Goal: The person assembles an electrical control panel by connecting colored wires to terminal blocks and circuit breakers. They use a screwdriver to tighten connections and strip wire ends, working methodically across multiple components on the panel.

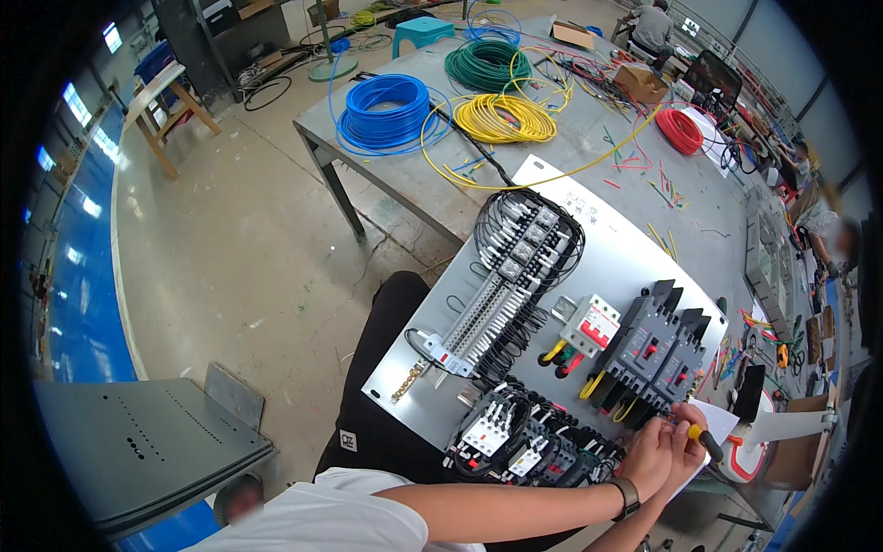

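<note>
My left hand (647, 457), with a dark watch on its wrist, is closed at the lower edge of a row of black circuit breakers (655, 354). What its fingers pinch is hidden. Pressed close beside it, my right hand (682, 453) grips a screwdriver (709, 445) with a yellow and black handle. The screwdriver's tip is out of sight behind the fingers, near the breaker terminals. These breakers sit on a tilted metal mounting plate (414, 368). Left of them is a white breaker with red switches (593, 324), with yellow, green and red wires below.
The plate also bears a terminal strip (478, 322) with bundled black wires, and contactors (492, 432). Blue (384, 112), green (487, 64), yellow (506, 118) and red (679, 132) wire coils lie on the grey table (589, 170). A white fan (750, 442) stands at right. Other people sit farther back.
</note>
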Available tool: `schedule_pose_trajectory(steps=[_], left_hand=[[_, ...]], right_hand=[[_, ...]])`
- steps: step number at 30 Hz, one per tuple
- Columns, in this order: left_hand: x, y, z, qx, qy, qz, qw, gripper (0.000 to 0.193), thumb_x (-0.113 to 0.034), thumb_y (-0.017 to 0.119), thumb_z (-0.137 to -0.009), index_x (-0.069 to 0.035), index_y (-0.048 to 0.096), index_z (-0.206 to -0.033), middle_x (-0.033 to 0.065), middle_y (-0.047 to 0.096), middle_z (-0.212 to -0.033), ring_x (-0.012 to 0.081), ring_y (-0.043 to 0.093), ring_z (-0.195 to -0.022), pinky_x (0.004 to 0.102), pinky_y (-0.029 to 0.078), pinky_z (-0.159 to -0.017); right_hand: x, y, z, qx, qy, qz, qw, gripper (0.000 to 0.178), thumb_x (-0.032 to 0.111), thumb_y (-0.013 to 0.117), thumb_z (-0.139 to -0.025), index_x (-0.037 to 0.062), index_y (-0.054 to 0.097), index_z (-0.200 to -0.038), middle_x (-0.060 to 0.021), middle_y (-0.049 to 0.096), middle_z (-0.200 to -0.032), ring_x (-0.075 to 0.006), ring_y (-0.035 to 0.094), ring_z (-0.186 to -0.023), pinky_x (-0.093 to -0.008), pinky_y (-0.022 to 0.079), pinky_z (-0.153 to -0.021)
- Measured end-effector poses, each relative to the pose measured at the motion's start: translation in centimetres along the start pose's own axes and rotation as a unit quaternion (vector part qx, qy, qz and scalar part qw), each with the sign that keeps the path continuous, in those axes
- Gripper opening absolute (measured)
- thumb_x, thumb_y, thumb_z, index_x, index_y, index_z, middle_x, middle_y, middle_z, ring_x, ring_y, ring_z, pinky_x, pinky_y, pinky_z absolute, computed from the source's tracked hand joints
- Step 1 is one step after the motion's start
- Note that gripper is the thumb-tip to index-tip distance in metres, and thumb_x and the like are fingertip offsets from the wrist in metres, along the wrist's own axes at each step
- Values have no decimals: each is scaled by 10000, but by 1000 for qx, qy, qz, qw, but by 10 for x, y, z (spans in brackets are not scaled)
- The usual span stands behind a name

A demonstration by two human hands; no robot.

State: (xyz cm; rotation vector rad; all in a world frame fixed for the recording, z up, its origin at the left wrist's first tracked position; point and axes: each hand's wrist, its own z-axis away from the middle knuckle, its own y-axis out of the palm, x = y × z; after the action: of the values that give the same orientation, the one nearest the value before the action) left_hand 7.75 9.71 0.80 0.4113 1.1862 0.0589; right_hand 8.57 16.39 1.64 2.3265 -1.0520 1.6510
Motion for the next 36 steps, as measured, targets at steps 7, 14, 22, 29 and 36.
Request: schedule_pose_trajectory(steps=[7,14,22,29,36], left_hand=[[5,1,-1,-23,2,-22,999,262,-239,493,-1104,-11,614,-1063,198,709,-975,389,694,-945,465,516,-800],[-4,-6,-2,7,-57,52,997,249,-198,481,-1110,19,599,-1077,165,706,-1003,265,685,-916,393,520,-821],[-5,-11,-1,23,-34,68,997,220,-171,482,-1110,10,606,-1112,139,707,-1018,219,684,-942,365,521,-832],[-22,-15,0,0,-35,33,999,247,-210,507,-1085,9,621,-1067,227,718,-966,426,695,-901,476,527,-772],[-3,-11,-4,9,-35,70,997,227,-190,500,-1104,11,606,-1106,167,708,-1001,262,694,-941,393,530,-841]], right_hand=[[-13,-5,5,-133,119,-16,984,218,84,666,-1047,-53,674,-1215,-136,747,-1092,-201,703,-1014,-322,542,-951],[11,4,5,-56,68,-21,996,136,25,621,-1039,-58,664,-1137,-152,718,-1176,-235,672,-1124,-389,505,-1041],[-6,0,13,-113,72,20,991,189,10,692,-997,-69,695,-1169,-117,713,-1120,-200,678,-1057,-356,544,-968],[15,6,9,-75,103,-4,992,204,15,636,-1025,-56,692,-1209,-149,732,-1212,-195,678,-1083,-339,509,-1010],[-17,-9,13,-118,115,41,985,174,35,695,-1004,-36,719,-1162,-139,733,-1202,-181,671,-1065,-335,528,-975]])
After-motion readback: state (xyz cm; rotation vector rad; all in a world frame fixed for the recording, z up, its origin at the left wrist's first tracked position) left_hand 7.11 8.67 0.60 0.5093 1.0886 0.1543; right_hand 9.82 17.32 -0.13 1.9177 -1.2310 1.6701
